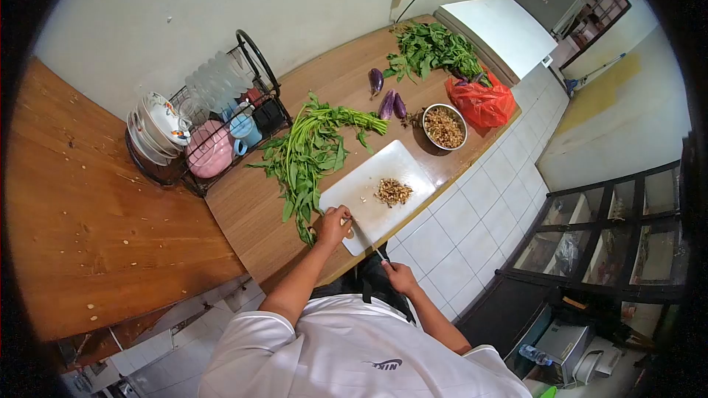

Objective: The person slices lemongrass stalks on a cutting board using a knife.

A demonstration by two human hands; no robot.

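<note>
My right hand grips the handle of a knife, whose blade lies over the near end of the white cutting board. At the board's left edge, my left hand is closed with bent fingers beside the blade. A small brownish piece shows at its fingertips, too small to name. A heap of chopped brown bits sits on the board. Left of the board lies a bunch of leafy greens. Beyond the board stands a metal bowl filled with similar brown bits.
Purple eggplants lie on the wooden table. More greens and a red plastic bag are at the far end. A dish rack with plates and cups stands at the left. Tiled floor borders the right edge.
</note>
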